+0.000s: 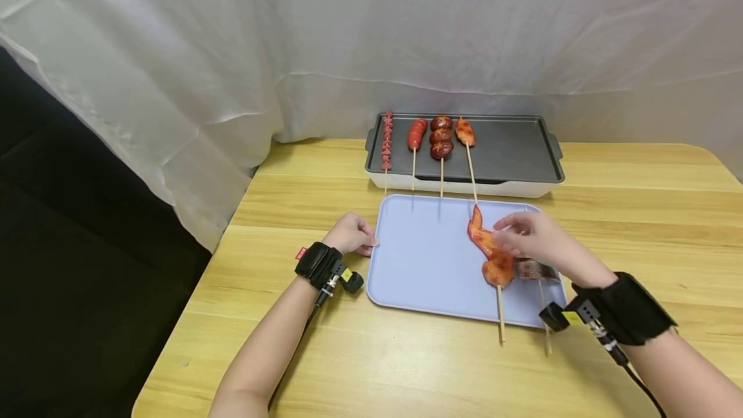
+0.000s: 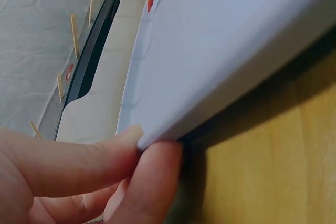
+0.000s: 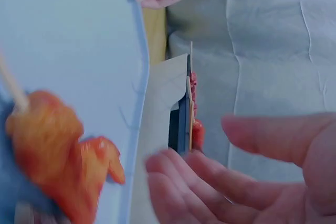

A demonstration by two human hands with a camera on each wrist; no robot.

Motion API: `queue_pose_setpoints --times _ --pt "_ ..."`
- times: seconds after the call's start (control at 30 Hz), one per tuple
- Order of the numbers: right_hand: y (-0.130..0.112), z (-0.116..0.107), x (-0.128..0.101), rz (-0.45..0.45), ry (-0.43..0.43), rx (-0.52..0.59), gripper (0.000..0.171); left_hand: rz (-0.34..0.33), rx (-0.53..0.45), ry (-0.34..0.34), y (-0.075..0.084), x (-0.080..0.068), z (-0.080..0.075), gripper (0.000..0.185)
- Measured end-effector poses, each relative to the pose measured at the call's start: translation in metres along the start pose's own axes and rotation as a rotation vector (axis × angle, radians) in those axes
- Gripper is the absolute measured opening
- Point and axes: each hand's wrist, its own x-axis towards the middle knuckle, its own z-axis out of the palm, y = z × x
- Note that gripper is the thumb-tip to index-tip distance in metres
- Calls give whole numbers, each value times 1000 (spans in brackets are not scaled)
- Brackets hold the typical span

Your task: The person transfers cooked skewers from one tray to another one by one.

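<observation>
The left hand (image 1: 351,235) pinches the tray (image 1: 424,257); the right hand (image 1: 533,237), fingers parted, holds nothing beside the chicken wing (image 1: 497,271) at the tray's right, probably light, firm, best gripped by its stick (image 1: 501,311).

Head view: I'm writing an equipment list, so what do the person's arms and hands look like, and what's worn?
The left hand and right hand are ungloved, the visible forearms sleeveless. Each has a wide black wristband with a small black camera, yellow patch, silver connector and black cable; the left wristband also shows a red tag.
</observation>
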Motion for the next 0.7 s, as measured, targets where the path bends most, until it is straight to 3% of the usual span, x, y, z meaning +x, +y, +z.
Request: queue_pose_setpoints --times 0.3,0.7 --pt "-2 -3 27 -4 171 107 45 11 7 2 -1 1 1 9" --pt "-9 -2 62 157 159 231 44 1 12 5 1 -1 0 10"
